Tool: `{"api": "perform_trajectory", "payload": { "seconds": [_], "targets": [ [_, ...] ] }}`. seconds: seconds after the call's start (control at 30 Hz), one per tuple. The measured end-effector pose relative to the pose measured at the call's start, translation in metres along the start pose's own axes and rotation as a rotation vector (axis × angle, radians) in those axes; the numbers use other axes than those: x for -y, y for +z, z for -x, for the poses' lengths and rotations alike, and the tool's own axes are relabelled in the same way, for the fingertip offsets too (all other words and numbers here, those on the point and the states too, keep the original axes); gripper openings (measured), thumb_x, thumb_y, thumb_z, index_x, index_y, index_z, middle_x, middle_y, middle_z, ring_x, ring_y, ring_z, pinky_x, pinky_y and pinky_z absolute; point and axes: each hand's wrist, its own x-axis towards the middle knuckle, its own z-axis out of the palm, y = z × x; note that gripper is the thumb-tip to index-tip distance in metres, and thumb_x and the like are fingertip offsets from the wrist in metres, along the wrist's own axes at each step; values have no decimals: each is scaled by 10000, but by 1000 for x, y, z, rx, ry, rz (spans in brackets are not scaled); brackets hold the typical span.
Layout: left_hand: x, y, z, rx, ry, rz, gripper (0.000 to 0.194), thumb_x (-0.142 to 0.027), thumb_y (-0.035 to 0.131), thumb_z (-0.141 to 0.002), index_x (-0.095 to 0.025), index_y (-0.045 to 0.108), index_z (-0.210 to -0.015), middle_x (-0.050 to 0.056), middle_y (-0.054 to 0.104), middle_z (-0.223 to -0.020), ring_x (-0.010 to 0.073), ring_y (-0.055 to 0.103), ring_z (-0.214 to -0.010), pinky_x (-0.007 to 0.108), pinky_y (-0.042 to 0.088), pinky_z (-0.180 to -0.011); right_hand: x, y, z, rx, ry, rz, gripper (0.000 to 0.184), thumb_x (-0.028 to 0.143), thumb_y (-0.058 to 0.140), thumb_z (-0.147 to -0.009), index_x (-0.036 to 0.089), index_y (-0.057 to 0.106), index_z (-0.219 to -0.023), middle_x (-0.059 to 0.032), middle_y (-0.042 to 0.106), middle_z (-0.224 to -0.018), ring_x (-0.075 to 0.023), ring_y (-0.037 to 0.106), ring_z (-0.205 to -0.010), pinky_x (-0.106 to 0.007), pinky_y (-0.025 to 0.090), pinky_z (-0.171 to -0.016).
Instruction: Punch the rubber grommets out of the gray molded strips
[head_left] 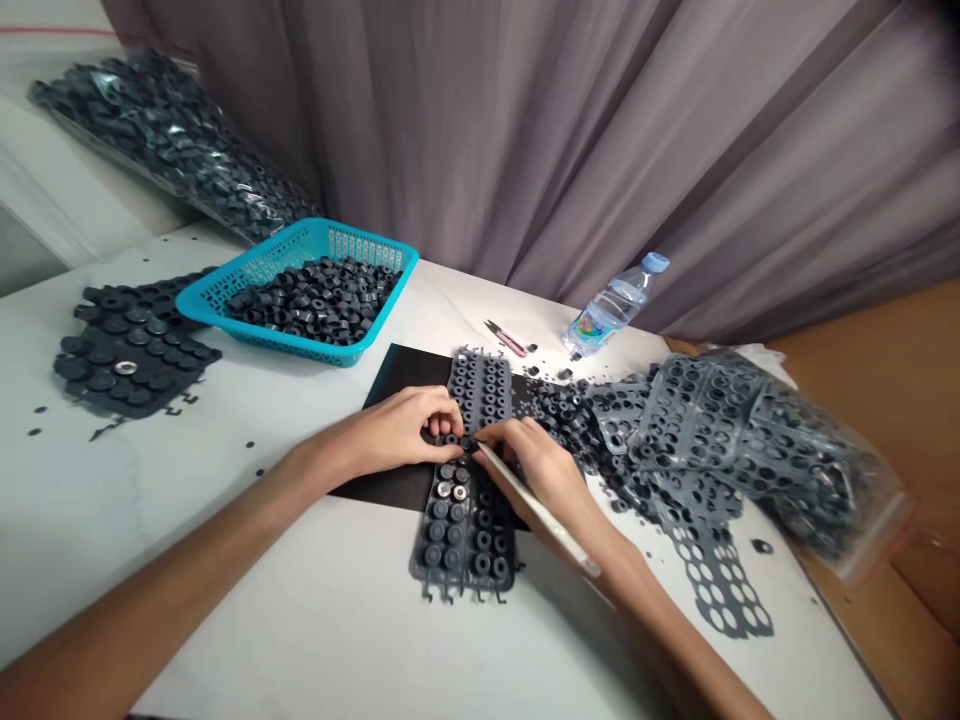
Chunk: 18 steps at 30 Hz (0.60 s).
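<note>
A dark grey molded rubber sheet [480, 395] with rows of round ring-shaped parts lies across a black mat [386, 385]. Over its middle, my left hand [409, 430] has thumb and fingers closed at the sheet; what the fingertips pinch there is too small to make out. My right hand [544, 470] grips a slim white pen-like tool [551, 525], its tip at the sheet close to my left fingertips. Below both hands, the sheet's nearer part [454, 530] carries round caps, two of them with pale, shiny centres.
A blue basket [360, 350] of small dark parts stands left, beside a stack of rubber sheets [135, 350]. Behind it leans a full plastic bag [180, 140]. Pink snips [506, 338], a water bottle [611, 305], loose rings [570, 420] and a bag of punched sheets [750, 440] lie right.
</note>
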Motion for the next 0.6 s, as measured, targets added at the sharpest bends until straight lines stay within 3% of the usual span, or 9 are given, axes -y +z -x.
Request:
{"api": "perform_trajectory", "payload": {
  "seconds": [0.17,0.6],
  "targets": [
    [0,-2,0,8,-7,1,164,-309,765,-808,-201,697,-912,3,615,-889,158,584,-799,290,486,-729,-1,-15,1,76,83,-159,112,350,627,-1004,254,679,-1025,-4,635,-909,-161,627,-823,-270,471,-758],
    [1,0,0,-8,-5,22,147,-293,764,-795,-200,702,-890,4,612,-865,158,586,-773,294,492,-706,3,-11,-2,52,15,-68,97,336,641,-998,246,676,-994,-15,652,-870,-195,583,-813,-329,429,-794]
  ]
}}
